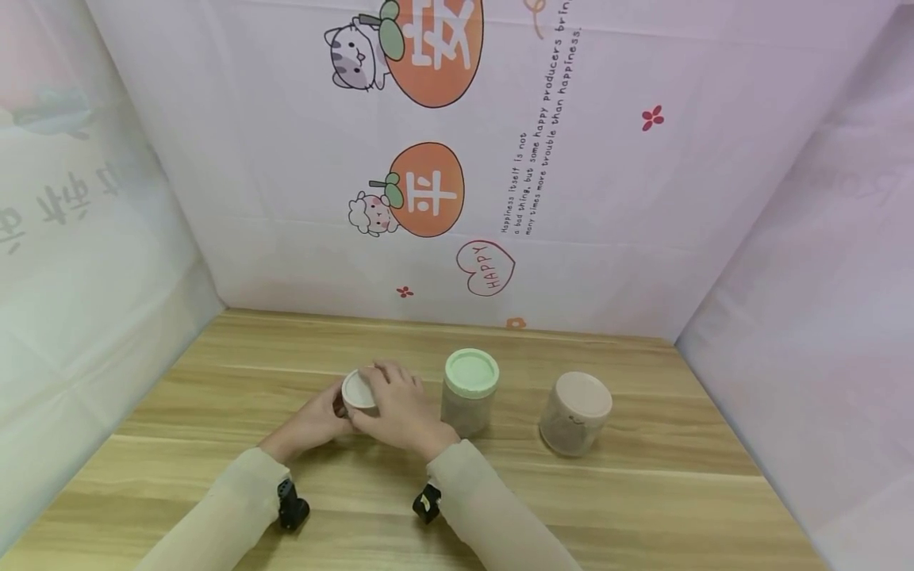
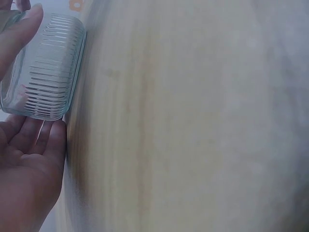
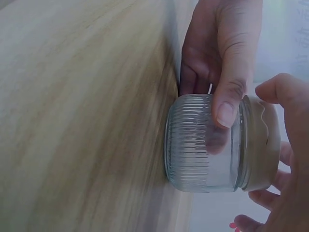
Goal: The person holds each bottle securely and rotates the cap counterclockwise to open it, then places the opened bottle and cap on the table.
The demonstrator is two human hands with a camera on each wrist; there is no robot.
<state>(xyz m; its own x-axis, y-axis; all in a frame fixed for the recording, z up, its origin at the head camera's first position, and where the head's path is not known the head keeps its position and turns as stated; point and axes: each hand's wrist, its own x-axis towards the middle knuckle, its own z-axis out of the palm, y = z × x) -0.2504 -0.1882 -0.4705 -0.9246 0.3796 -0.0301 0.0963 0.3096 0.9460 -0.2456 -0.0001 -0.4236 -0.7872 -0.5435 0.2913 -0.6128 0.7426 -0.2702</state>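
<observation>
My left hand (image 1: 317, 420) grips a ribbed clear glass jar (image 2: 55, 65) low on its side. In the right wrist view, the left thumb lies across the near side of the glass. My right hand (image 1: 400, 408) is over the jar's off-white round lid (image 1: 357, 390), its thumb and fingers curled round the rim. The lid sits on the jar's mouth, and the jar stands upright with its base right at the tabletop. Through the glass, the left fingers show behind it. Part of the lid is hidden under the right hand.
A jar with a pale green lid (image 1: 471, 374) stands close to the right of my right hand. Farther right is another jar with a pinkish-beige lid (image 1: 583, 395). The wooden table (image 1: 607, 515) meets printed white cloth walls (image 1: 571, 293) at the back and sides.
</observation>
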